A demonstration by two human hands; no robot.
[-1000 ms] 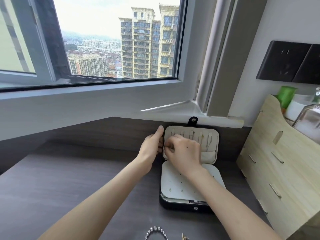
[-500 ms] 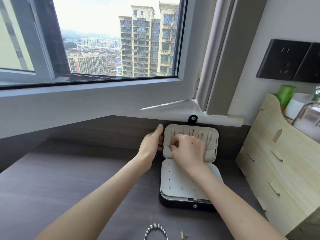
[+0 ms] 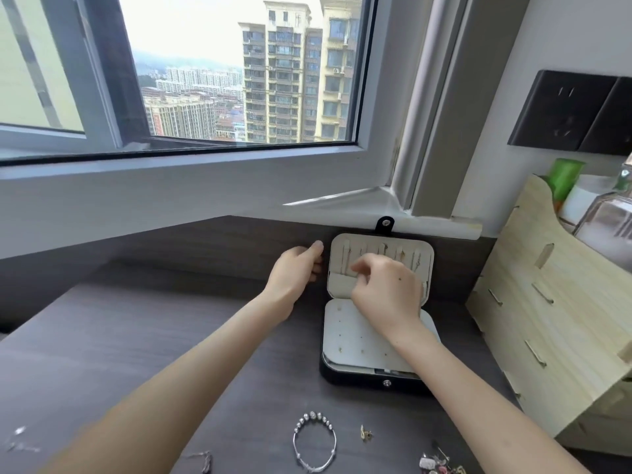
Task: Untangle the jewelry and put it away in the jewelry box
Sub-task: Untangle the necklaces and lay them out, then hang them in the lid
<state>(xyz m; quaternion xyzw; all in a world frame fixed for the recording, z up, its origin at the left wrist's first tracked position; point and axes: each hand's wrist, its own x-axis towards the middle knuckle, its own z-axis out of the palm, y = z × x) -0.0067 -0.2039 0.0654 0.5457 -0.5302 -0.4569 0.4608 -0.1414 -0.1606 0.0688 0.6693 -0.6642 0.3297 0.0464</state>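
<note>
The black jewelry box [image 3: 355,378] stands open by the wall, its white lid [image 3: 342,248] upright with small pieces hanging on its hooks. My right hand [image 3: 386,292] is in front of the lid with its fingers curled at the lid's pocket; anything between the fingertips is hidden. My left hand [image 3: 295,268] hovers just left of the lid, loosely curled, holding nothing. On the near table lie a silver beaded bracelet [image 3: 314,439], a small gold earring [image 3: 366,433], a mixed heap of jewelry [image 3: 437,464] and a thin chain [image 3: 204,461].
A light wooden organizer [image 3: 554,323] with bottles stands right of the box. The window sill [image 3: 205,196] and wall run close behind the box. A small shiny piece [image 3: 18,436] lies at the near left of the dark table [image 3: 119,336].
My left hand has come off the lid's left edge and sits slightly apart from it. My right hand has shifted right and down along the lid, from the hooks toward the pocket.
</note>
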